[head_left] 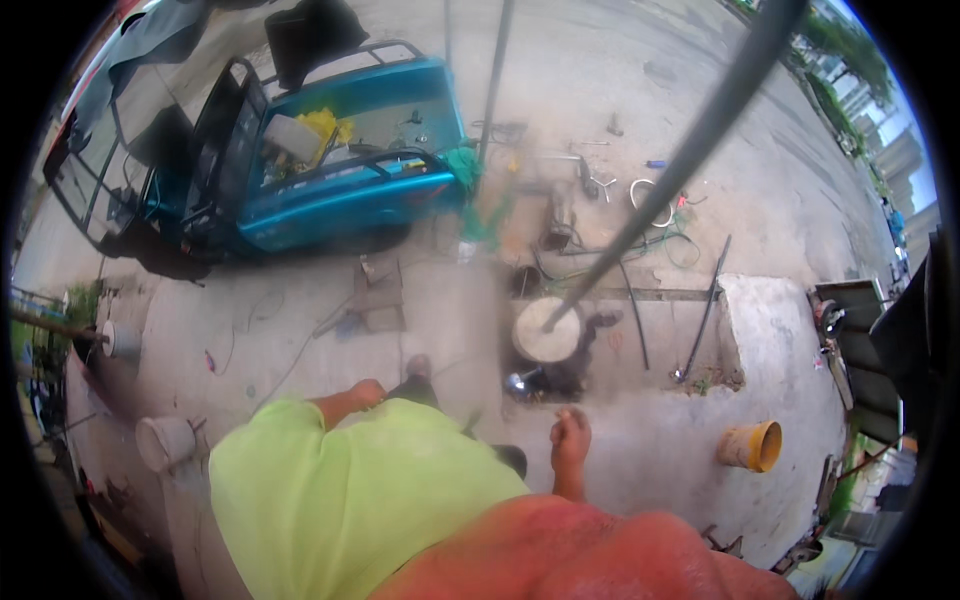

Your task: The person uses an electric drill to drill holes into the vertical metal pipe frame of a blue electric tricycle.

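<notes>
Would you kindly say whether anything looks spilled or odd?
A dark irregular patch ahead of the right hand, beside the round whitish pole base, looks odd: against pale concrete, it resembles a spill, though unconfirmed.

The left forearm [334,407] is angling forward and inward, and the left hand [369,393] is curling in front of the body, its grip showing too small to read. The right forearm [570,482] is pointing nearly straight ahead; the right hand [570,431] is bending its fingers loosely, well apart from the left one.
</notes>
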Motion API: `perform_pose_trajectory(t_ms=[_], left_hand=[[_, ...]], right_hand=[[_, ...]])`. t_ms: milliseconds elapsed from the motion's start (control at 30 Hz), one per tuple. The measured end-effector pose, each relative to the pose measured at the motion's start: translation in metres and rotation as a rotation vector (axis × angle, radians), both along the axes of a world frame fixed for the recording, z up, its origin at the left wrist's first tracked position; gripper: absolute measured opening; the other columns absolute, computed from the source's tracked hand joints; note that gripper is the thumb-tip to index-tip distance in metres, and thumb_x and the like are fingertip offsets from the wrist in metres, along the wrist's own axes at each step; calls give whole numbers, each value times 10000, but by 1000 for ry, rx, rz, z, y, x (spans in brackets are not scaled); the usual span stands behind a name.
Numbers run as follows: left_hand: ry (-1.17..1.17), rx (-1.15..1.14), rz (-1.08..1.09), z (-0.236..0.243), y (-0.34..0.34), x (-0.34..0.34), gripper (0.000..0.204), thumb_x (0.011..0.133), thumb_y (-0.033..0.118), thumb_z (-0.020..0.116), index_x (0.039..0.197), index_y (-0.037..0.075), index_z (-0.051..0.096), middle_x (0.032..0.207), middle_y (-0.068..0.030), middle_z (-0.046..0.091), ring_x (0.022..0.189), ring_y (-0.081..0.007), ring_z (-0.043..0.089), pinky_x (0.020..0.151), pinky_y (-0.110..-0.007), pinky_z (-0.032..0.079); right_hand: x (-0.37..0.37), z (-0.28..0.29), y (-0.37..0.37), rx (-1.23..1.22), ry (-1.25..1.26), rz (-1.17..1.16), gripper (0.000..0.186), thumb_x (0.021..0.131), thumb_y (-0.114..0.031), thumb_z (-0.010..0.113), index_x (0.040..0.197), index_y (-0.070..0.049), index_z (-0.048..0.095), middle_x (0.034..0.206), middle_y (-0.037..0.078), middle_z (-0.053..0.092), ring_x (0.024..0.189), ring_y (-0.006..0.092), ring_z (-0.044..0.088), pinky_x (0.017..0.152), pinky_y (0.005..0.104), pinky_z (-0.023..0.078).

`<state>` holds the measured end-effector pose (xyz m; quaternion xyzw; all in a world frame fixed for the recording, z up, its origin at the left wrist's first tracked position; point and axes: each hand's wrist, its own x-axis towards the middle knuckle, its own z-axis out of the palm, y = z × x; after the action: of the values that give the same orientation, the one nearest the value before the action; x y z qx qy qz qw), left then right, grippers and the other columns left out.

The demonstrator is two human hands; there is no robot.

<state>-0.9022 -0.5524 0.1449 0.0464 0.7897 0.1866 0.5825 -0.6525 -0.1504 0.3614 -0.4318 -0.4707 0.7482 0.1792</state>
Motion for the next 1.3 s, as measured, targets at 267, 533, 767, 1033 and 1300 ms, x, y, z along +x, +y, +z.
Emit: perform_pose_trajectory(t_ms=[267,533,767,1033,1300], left_hand=[[51,64,712,-13,-102,-112,289,889,268,624,1108,84,590,924,-87,641,759,-233,659,612,-412,531],[110,127,734,-48,-134,-113,203,881,244,601,1025,102,614,896,-92,635,812,-265,650,666,-456,526],[612,186,-236,-114,-145,-149,255,850,239,640,1005,37,635,987,-180,658,898,-364,640,756,-509,530],[93,238,830,-119,-47,-247,292,910,310,625,1035,54,687,931,-110,684,844,-239,661,734,-365,542],[137,314,814,-79,32,-355,276,939,276,632,1115,65,638,935,-88,687,827,-238,688,711,-385,561]], right_hand=[[-214,5,-61,-167,41,161,161,923,-151,614,1049,-51,608,889,74,661,546,91,468,447,233,330],[-324,1,-53,-134,42,366,189,923,-144,608,1072,-28,590,877,95,654,531,109,455,443,241,313],[-420,-26,-21,-179,60,446,202,917,-96,632,1102,-23,592,880,88,637,543,102,463,450,227,328],[-457,-43,50,-200,73,165,181,932,-143,626,1056,-13,609,908,83,672,518,65,434,432,219,288],[-499,-62,61,-250,-21,112,106,934,-140,637,982,-52,601,873,67,659,517,89,426,439,236,313]])
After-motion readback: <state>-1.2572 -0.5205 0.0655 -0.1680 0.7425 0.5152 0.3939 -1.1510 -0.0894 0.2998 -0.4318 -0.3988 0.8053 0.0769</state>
